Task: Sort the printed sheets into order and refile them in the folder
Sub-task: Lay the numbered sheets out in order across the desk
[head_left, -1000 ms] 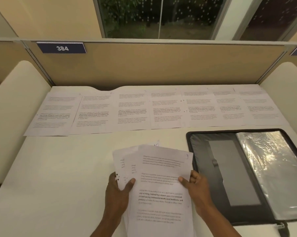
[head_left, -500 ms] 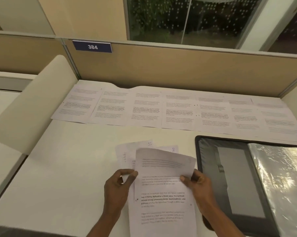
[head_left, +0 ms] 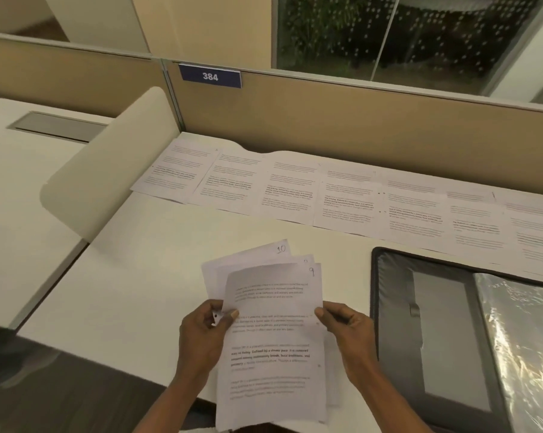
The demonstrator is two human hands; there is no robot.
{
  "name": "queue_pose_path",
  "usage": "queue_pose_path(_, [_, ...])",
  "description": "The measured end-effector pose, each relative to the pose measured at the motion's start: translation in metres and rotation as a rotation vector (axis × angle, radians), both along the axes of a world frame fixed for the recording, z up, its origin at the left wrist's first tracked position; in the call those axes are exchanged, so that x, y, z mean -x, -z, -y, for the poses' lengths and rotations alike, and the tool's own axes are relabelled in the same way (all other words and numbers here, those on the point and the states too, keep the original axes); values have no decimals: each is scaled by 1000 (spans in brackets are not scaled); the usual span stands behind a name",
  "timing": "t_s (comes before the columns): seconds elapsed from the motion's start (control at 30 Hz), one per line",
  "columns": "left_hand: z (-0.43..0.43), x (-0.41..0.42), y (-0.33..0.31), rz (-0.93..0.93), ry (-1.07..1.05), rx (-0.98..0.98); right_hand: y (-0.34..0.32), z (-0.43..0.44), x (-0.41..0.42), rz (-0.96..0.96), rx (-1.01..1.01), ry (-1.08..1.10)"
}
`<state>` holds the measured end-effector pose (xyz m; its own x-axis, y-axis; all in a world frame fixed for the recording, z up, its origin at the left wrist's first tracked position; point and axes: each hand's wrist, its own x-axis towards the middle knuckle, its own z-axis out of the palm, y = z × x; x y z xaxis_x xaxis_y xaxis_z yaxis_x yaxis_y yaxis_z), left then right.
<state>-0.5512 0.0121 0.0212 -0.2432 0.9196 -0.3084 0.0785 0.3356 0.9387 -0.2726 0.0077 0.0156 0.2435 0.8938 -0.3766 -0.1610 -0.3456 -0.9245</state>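
Your white worktop (head_left: 139,292) ends far at a tan partition (head_left: 326,120) bearing a blue 384 plate (head_left: 210,76); a dark window (head_left: 335,29) sits beyond.

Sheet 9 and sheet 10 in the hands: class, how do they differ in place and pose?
Sheet 9 lies at the front of the fan, sheet 10 at the back. Sheet 9 shows nearly its whole printed face, sheet 10 only its top strip. Sheet 10 tilts further left than sheet 9. Both are white, hand-numbered top right, held by the left hand and right hand.
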Motion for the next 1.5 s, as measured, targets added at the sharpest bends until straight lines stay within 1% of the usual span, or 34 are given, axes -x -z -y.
queue_pose_path(0.2, [-10,44,2,-28,-64,6,14,-26,24,102,9,31])
queue_pose_path(0.33, [-20,93,5,-53,-100,39,27,-54,53,244,32,13])
queue_pose_path(0.47, [-31,161,5,-150,-109,31,37,-90,87,397,18,-16])
queue_pose_path(0.57, [-37,218,3,-201,-90,38,40,-120,117,530,17,36])
queue_pose_path(0.67, [-44,276,14,-256,-24,86,39,-153,153,542,24,160])
queue_pose_path(0.73, [-48,307,18,-280,31,112,40,-174,175,504,31,210])
queue_pose_path(0.83, [-53,337,22,-303,91,157,42,-200,205,391,74,242])
queue_pose_path(0.93, [-62,361,21,-303,127,194,40,-218,239,339,96,239])
queue_pose_path(1.07, [-69,394,14,-342,170,226,40,-231,284,390,113,230])
queue_pose_path(1.17, [-67,418,9,-376,188,224,44,-241,306,404,159,285])
queue_pose_path(1.27, [-62,431,1,-304,175,235,49,-249,324,433,186,319])
queue_pose_path(1.4, [-56,433,-13,-168,167,265,55,-248,347,546,231,205])
queue_pose_path(1.5, [-55,430,-20,-139,181,258,59,-244,359,608,265,127])
